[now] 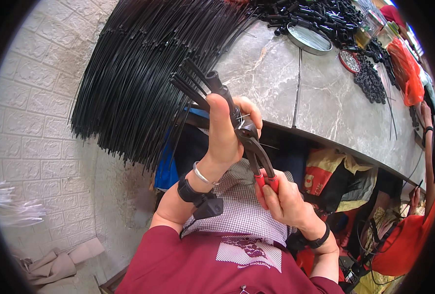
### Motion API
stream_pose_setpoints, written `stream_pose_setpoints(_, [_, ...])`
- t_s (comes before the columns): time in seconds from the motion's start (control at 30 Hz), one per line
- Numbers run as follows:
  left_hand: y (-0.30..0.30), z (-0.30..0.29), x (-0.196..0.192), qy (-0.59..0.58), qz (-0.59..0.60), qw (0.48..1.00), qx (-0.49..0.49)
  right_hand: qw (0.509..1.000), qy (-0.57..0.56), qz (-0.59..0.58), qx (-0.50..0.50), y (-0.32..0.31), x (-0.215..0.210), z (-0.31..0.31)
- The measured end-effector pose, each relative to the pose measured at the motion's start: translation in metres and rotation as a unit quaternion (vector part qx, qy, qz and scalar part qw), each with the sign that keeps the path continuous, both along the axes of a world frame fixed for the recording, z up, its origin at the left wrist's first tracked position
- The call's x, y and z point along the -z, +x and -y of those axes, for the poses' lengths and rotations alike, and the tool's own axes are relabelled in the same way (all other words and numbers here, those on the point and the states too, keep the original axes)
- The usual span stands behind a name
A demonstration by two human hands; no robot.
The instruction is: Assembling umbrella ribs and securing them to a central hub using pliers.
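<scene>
My left hand is closed round a black tubular piece with several slim black rods fanning out beside its upper end; my thumb stands up along it. With my right hand I grip the red handles of a pair of dark metal pliers. The jaws of the pliers meet the lower end of the black piece, close to my left fingers. Thin, light wire-like bits stick out at that spot. Exactly what the jaws pinch is too small to make out.
A thick pile of long black rods overhangs the table's left end. On the grey marbled tabletop lie black tubular parts, a round metal-rimmed dish and a red-rimmed dish. Another person's arm is at the right.
</scene>
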State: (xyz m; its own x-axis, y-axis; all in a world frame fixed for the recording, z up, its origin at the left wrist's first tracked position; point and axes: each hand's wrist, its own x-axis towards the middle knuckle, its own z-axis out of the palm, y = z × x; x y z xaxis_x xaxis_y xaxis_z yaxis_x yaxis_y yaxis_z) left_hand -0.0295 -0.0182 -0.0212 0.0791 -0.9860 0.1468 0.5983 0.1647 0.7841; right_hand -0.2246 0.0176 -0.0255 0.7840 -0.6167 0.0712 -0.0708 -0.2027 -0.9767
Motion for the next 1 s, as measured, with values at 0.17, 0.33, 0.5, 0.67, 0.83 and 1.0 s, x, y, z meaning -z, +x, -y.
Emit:
stream_pose_setpoints(0.17, [-0.008,0.002,-0.012,0.051,0.043,0.996,-0.055,0.999,-0.043,-0.022,0.02,-0.002,0.0,0.001])
stream_pose_setpoints(0.33, [0.001,0.008,-0.012,0.007,0.098,0.994,-0.046,1.0,0.02,0.01,0.015,-0.017,-0.02,0.014])
stream_pose_setpoints(0.5, [0.012,0.008,-0.009,-0.03,0.036,0.999,-0.028,0.996,0.057,-0.006,0.067,-0.053,-0.048,0.029])
stream_pose_setpoints(0.67, [-0.001,0.01,-0.012,-0.021,0.113,0.992,-0.043,0.893,-0.28,-0.214,0.28,-0.097,-0.037,0.064])
stream_pose_setpoints(0.83, [-0.001,0.013,-0.008,0.006,0.109,0.992,-0.061,0.792,-0.339,-0.38,0.336,-0.118,-0.024,0.096])
stream_pose_setpoints(1.0, [-0.002,0.017,-0.008,0.019,0.106,0.993,-0.053,0.748,-0.375,-0.43,0.339,-0.126,-0.002,0.108])
